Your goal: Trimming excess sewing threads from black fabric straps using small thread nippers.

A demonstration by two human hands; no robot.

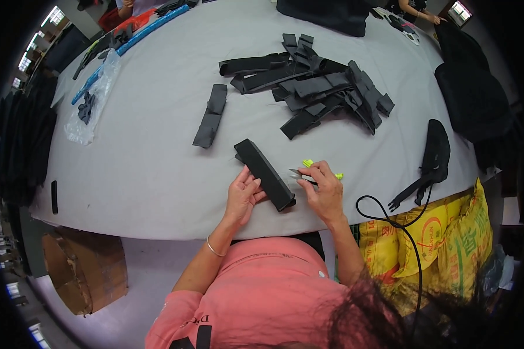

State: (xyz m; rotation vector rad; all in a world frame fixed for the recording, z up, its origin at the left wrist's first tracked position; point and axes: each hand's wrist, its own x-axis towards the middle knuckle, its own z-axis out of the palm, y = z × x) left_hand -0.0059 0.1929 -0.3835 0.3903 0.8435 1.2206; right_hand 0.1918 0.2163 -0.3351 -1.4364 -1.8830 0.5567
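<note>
My left hand (244,196) is closed round a black folded fabric strip (264,174), which lies slanted just above the table's near part. Thread snips (295,173) are in the closed fingers of my right hand (323,191), their pointed metal blades toward the strip but apart from it. Bright yellow-green pieces (339,175) show beside that hand; whether they belong to the snips I cannot tell. A single dark grey fabric strip (211,116) lies flat beyond my left hand. Farther off is a loose pile of similar dark strips (323,87).
A pale cloth covers the table (140,151). At right lie a black pouch (435,152) and a black cord (410,224), above yellow sacks (431,238). A clear plastic bag (102,96) and blue roll (151,29) lie left. A cardboard box (90,270) stands below. Other people are at the far edge.
</note>
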